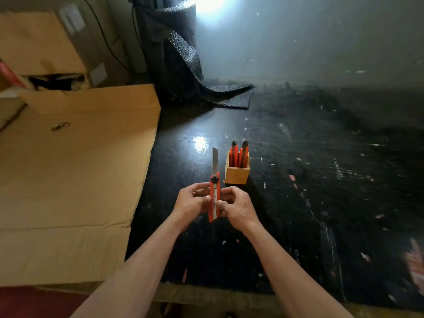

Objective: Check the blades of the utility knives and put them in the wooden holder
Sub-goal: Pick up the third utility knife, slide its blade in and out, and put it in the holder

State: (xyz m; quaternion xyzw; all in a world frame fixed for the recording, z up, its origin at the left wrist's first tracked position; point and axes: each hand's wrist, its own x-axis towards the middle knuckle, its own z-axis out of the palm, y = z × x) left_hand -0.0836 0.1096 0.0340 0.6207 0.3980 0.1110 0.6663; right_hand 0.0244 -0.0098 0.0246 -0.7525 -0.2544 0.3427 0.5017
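I hold a red utility knife (215,198) upright over the dark table, its steel blade (215,160) pushed far out and pointing away from me. My left hand (191,201) grips the knife's left side. My right hand (237,208) grips its right side, thumb on the metal slider track. Just right of the blade stands the square wooden holder (236,174). Two red knives (239,153) with black ends stand inside it.
A large flattened cardboard sheet (75,171) covers the table's left part. Behind it sit cardboard boxes (41,42). A roll of black bubble wrap (176,51) stands at the back. The dark tabletop (309,180) is scuffed and speckled with white scraps.
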